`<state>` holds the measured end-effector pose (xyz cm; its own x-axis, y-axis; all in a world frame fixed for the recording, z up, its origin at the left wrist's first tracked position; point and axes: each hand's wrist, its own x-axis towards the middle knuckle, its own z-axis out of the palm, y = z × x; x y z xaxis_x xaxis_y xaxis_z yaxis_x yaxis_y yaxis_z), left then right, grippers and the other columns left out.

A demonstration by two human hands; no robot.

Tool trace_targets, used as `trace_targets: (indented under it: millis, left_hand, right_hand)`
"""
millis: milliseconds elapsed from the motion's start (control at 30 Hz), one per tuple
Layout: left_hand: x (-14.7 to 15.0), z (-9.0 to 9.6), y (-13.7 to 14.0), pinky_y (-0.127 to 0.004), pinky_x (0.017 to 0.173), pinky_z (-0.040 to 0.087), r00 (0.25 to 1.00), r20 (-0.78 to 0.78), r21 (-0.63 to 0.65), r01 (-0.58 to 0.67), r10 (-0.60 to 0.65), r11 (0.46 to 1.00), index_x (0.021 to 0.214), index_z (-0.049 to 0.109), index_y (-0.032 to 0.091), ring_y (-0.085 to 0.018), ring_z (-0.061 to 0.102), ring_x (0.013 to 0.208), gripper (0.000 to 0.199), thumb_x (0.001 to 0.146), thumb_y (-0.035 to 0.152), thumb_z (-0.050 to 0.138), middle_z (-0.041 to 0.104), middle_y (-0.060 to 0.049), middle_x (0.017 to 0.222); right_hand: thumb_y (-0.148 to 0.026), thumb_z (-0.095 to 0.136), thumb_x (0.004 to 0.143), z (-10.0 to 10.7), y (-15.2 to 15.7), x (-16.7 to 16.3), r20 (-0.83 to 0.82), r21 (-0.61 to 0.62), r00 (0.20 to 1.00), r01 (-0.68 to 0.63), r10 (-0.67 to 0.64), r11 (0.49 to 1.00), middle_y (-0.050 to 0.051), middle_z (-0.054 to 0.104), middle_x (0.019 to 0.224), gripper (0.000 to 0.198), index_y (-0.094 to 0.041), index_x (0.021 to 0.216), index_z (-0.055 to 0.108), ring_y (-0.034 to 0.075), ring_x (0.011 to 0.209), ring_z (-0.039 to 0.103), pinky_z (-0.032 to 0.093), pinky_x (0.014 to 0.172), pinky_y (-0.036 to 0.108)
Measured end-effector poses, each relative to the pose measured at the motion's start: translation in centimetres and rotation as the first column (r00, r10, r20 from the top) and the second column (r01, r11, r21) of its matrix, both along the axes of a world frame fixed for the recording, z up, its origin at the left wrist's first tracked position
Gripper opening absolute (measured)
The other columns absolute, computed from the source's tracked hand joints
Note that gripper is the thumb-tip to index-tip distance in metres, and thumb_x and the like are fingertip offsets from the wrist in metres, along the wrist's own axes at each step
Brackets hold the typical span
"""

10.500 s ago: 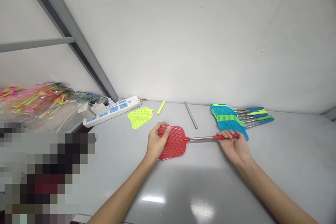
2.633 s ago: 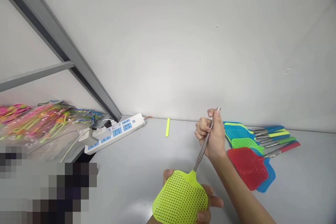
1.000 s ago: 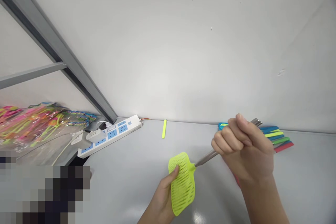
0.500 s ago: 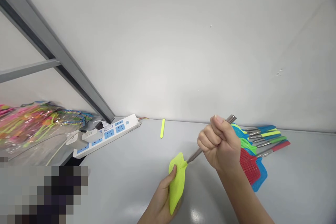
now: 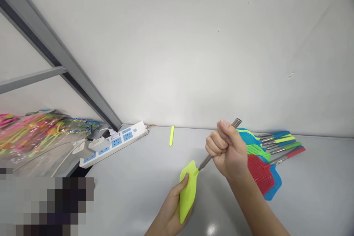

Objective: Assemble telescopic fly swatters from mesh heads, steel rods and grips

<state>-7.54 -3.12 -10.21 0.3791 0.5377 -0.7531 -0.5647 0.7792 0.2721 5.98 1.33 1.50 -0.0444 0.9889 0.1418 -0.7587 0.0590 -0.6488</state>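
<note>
A yellow-green fly swatter head [image 5: 188, 195] is gripped by my left hand [image 5: 174, 202], thumb on its near face and fingers behind. From its neck a metal rod [image 5: 205, 162] runs up to the right. My right hand [image 5: 228, 151] is closed in a fist around this rod, whose bare end sticks out above the thumb. Alone on the table, near the wall, lies a yellow-green handle [image 5: 172, 135]. To the right of my fist several fly swatters lie in an overlapping pile, among them a red swatter [image 5: 261, 173] and a green swatter [image 5: 257, 150]; my right forearm partly covers them.
A white power strip [image 5: 116, 142] with plugs and cords lies at the left, beside a grey metal frame [image 5: 80, 77]. Plastic-bagged colourful items [image 5: 41, 129] are heaped at the far left. A white wall [image 5: 177, 51] rises behind the grey table [image 5: 132, 191].
My right hand has shifted slightly left along with the rod. The swatter head in my left hand has turned a little. Both hands keep their grip.
</note>
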Motion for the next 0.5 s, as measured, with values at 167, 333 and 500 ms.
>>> trace_targets:
  millis: [167,333,500]
  left_hand:
    - [0.04,0.14,0.07,-0.015,0.031,0.038,1.0,-0.005,0.027,-0.014,0.014,1.0,0.068,0.058,0.01,-0.01,0.054,0.037,0.02,0.066,0.03,0.063,0.059,-0.001,0.05]
    - [-0.06,-0.07,0.04,-0.016,0.03,0.037,1.0,-0.018,0.038,0.01,-0.009,0.999,0.069,0.058,0.011,-0.01,0.054,0.037,0.022,0.065,0.031,0.064,0.06,-0.001,0.05]
    - [0.01,0.26,-0.01,-0.018,0.039,0.042,1.0,0.0,0.08,-0.006,0.006,0.997,0.074,0.06,0.01,-0.011,0.055,0.04,0.022,0.066,0.03,0.062,0.058,-0.001,0.046]
  right_hand:
    - [-0.031,0.046,0.077,0.13,0.14,-0.02,0.022,-0.017,0.997,0.077,-0.077,0.997,-0.009,0.013,0.038,0.041,-0.018,0.047,0.021,0.005,0.034,0.009,0.011,0.032,0.017]
    - [-0.03,0.046,0.078,0.07,0.25,0.08,0.021,-0.008,0.995,0.097,-0.097,0.995,-0.009,0.013,0.039,0.04,-0.018,0.047,0.023,0.005,0.034,0.009,0.013,0.032,0.017]
    - [-0.03,0.045,0.079,0.04,0.23,0.08,0.001,0.003,0.992,0.123,-0.123,0.992,-0.008,0.014,0.04,0.039,-0.018,0.047,0.025,0.005,0.035,0.009,0.012,0.031,0.017]
